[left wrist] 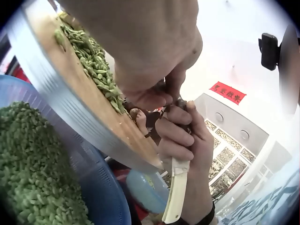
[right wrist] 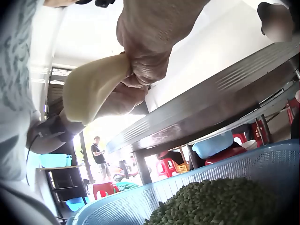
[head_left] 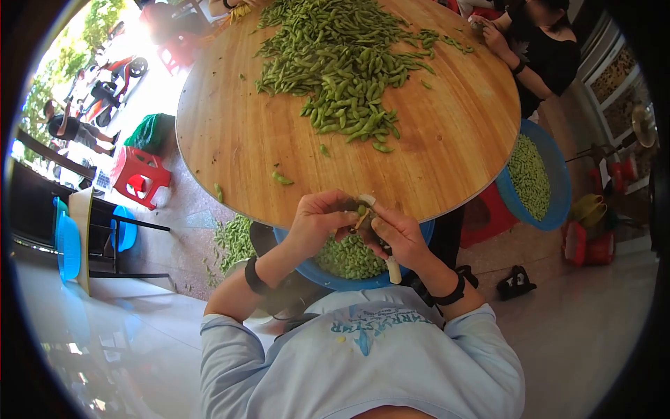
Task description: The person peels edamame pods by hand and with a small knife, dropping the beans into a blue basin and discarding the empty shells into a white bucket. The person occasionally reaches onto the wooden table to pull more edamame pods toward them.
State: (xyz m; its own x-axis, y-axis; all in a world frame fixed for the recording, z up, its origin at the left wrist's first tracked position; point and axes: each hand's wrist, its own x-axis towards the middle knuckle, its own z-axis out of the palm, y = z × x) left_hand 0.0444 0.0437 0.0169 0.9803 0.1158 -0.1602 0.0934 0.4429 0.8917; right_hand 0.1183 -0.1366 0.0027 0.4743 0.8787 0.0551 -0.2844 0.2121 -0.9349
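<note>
My left hand (head_left: 317, 222) and right hand (head_left: 403, 241) meet just off the near table edge, above a blue basket (right wrist: 136, 199) of green beans (head_left: 349, 257). Curled fingers of my right hand (left wrist: 185, 140) grip a tool whose cream handle (left wrist: 176, 197) points down from the fist; its other end is hidden among the fingers. A small green pod (head_left: 362, 209) shows at the fingertips of my left hand (left wrist: 154, 56), which pinches there against the right hand. In the right wrist view the handle (right wrist: 91, 89) sticks out beside my right hand (right wrist: 154, 42).
Green pods (head_left: 342, 63) are heaped across the round wooden table (head_left: 237, 140), with a few loose ones near me. A second blue basin (head_left: 558, 188) of beans stands at the right, near a seated person (head_left: 544, 56). More pods lie on the floor at left, near a red stool (head_left: 139, 174).
</note>
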